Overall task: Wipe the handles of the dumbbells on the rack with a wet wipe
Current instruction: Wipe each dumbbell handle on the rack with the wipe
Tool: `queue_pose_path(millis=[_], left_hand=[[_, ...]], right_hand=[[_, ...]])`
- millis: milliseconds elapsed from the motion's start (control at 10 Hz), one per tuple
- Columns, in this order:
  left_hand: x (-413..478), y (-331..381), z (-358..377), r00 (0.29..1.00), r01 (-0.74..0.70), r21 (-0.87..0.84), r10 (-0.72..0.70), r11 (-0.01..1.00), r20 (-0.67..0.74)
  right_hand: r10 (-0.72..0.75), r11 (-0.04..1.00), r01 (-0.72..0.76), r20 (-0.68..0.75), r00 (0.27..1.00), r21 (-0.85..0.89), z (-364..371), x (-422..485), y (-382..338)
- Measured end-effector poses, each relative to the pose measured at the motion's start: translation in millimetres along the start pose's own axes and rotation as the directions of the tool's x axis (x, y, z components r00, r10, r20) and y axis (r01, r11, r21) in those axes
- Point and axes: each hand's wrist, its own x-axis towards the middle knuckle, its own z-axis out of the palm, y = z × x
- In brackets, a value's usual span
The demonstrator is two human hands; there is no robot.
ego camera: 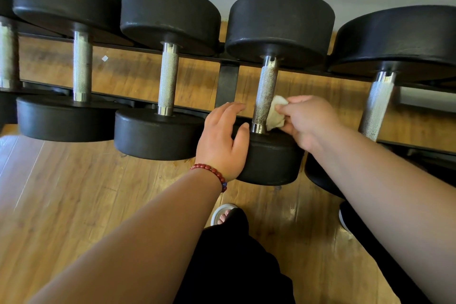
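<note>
Along the black steel rack (227,84) the dumbbells (170,15) lie side by side. Each has two thick, matte, rubber-like heads joined by a steel bar, with cross-hatched knurling in the middle and smooth bright collars at the ends. They look heavy and rigid and should stay put under a rub, so nothing needs lifting. Past the third bar is the left hand (222,140), with a red bead bracelet (212,171) at its wrist. Its fingers are loose and spread and hold nothing. It seems to rest against the near head (271,160) of the fourth dumbbell, though true contact is hard to confirm. Just to its right stands that dumbbell's handle (265,91). The wet wipe (276,116), a small white crumpled wad, soft and limp, touches the handle's right side near its lower end, pinched between thumb and fingertips of the right hand (308,121). The knurling will likely drag and snag the thin wipe, so wrapping it round the bar and sliding lengthwise should serve best. Beneath lies a wooden plank floor (74,192).
</note>
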Motion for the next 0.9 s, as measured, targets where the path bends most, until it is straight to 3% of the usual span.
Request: queue_pose_path(millis=[100,200,300,400,500,600,800,900], left_hand=[[0.0,0.0,-0.5,1.0,0.001,0.001,-0.001,1.0,-0.001],[-0.1,0.2,-0.9,1.0,0.003,0.002,-0.003,1.0,0.008],[-0.2,0.5,-1.3,1.0,0.006,0.008,-0.006,1.0,0.014],[0.2,0.5,-2.0,1.0,0.005,0.008,-0.005,1.0,0.013],[0.1,0.2,-1.4,1.0,0.004,0.009,-0.004,1.0,0.014],[0.4,-0.7,-0.6,1.0,0.0,0.012,-0.001,1.0,0.014],[0.1,1.0,-1.5,1.0,0.003,0.01,-0.003,1.0,0.013],[0.1,0.8,-1.1,1.0,0.008,0.012,-0.009,1.0,0.016]], right_hand=[[-0.003,1.0,0.003,0.013,1.0,-0.016,-0.7,0.7,3.5],[-0.013,0.987,0.019,0.034,0.999,-0.162,-3.9,1.0,0.6],[-0.017,0.998,0.016,0.018,1.0,0.065,-4.0,4.9,-12.8],[-0.072,0.994,0.074,-0.026,0.997,0.084,-0.8,8.9,-18.2],[-0.064,0.989,0.067,0.027,0.998,-0.129,-4.4,6.6,-9.7],[-0.06,0.974,0.072,0.061,0.996,-0.216,-7.8,7.5,-9.4],[-0.101,0.981,0.107,-0.046,0.994,0.163,3.7,14.9,-28.4],[-0.072,0.997,0.073,-0.013,0.997,0.04,0.6,11.7,-16.3]])
